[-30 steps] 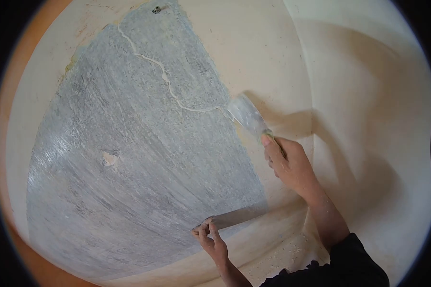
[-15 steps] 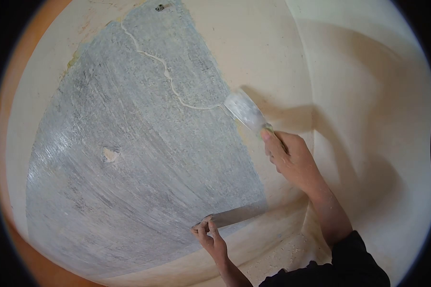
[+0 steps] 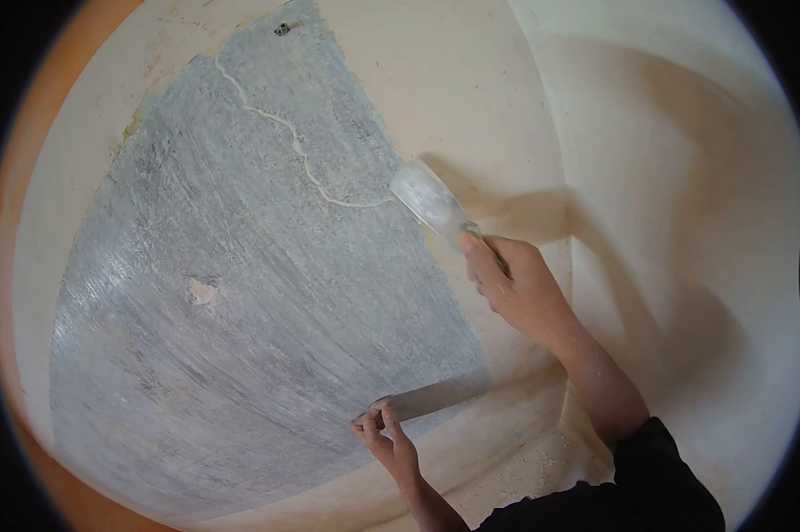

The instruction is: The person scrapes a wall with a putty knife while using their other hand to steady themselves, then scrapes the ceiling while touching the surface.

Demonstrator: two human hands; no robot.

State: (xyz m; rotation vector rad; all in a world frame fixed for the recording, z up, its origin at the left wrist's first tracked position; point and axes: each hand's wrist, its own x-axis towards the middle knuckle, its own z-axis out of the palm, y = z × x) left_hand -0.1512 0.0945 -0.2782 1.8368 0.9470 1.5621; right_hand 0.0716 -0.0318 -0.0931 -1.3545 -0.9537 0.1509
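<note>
My right hand is closed around the handle of a putty knife. Its wide, pale-smeared metal blade lies against the wall at the right edge of a grey rough patch. A thin, wavy, cream-coloured crack line runs down that patch and ends by the blade's corner. Lower down, my left hand rests its bent fingertips on the grey surface, fingers somewhat apart. A dark shadow stretches rightward from it. I make out nothing held in that hand.
Cream wall borders the grey patch. A pale chipped spot marks its left part, and a small dark fitting sits near its top. Whitish crumbs lie on a ledge below. Another pale wall meets this one at a corner on the right.
The putty knife and my right hand appear slightly further left in view, along with the wall, as the view shifts. My left hand keeps nearly the same place and pose.
</note>
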